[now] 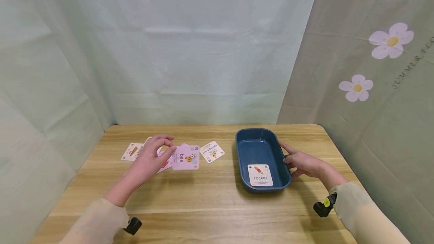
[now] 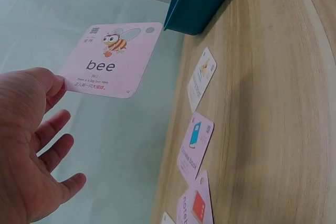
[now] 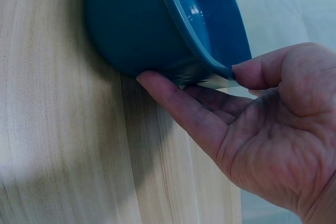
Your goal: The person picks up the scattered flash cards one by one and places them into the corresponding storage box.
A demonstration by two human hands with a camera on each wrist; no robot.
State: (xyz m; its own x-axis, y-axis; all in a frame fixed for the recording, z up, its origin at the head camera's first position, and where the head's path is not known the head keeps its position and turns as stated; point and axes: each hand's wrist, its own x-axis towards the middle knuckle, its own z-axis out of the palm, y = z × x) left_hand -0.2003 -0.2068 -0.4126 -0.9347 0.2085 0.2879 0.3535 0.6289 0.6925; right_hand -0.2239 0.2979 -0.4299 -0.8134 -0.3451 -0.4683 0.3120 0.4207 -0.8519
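My left hand pinches the corner of a pink bee card between thumb and forefinger. The card is held above the table, and the other fingers are spread apart from it. Below, a Chinese book card and a notebook card lie on the wood, partly overlapping. With thumb at the rim and fingers against the outer side, my right hand holds a dark blue tray by its right side. Inside the tray, near its front end, lies a rocket card.
A sailing boat card lies between the left hand and the tray. At the left is a lifeboat card, partly hidden by the left hand. The wooden table ends at a pale curtain behind, with flowered cloth to the right.
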